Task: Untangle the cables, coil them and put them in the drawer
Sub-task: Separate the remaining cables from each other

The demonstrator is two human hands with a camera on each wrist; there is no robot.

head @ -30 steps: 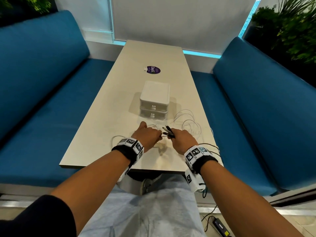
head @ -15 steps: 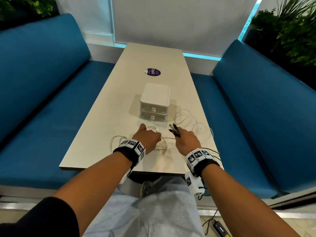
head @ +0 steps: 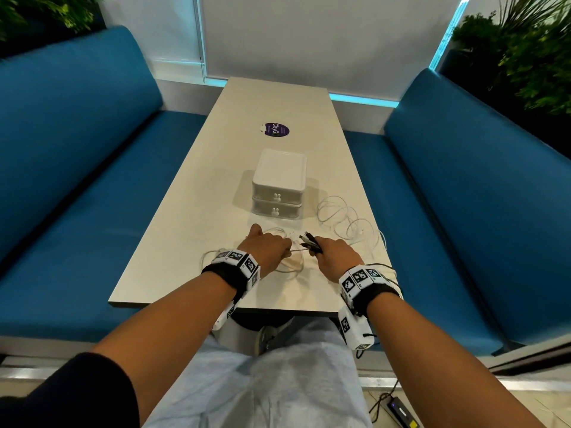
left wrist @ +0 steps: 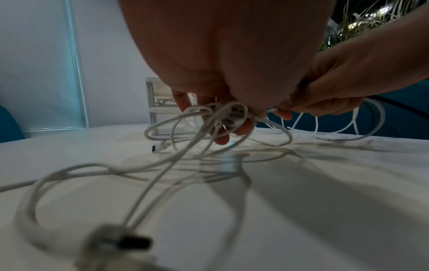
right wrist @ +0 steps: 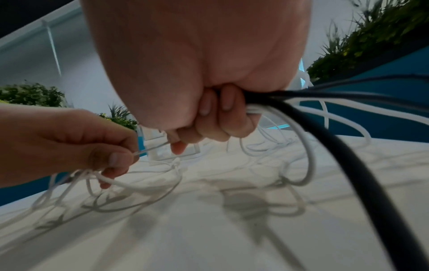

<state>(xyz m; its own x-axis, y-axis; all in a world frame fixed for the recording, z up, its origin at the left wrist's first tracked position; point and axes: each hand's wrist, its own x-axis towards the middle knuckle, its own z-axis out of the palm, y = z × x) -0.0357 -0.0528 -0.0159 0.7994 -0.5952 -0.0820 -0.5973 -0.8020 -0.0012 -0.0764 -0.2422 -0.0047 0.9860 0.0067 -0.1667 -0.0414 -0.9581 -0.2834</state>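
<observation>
A tangle of thin white cables (head: 287, 264) lies on the near part of the table (head: 191, 230). My left hand (head: 268, 247) pinches white cable loops (left wrist: 223, 117) just above the tabletop. My right hand (head: 332, 256) grips a bundle of black and white cables (right wrist: 274, 99), whose plug ends (head: 309, 240) stick out toward the left hand. A thin white strand (right wrist: 150, 149) runs taut between the two hands. More white loops (head: 346, 220) lie to the right. The small white two-drawer box (head: 278, 188) stands beyond the hands, both drawers closed.
Blue benches (head: 77, 168) flank the table on both sides. A purple sticker (head: 276, 130) sits farther up the table. A white USB plug (left wrist: 160, 146) lies near the box. A black cable (head: 383, 267) trails off the table's right edge near my right wrist.
The two hands came slightly closer together again after parting, still holding the cables. The view shifted a little downward.
</observation>
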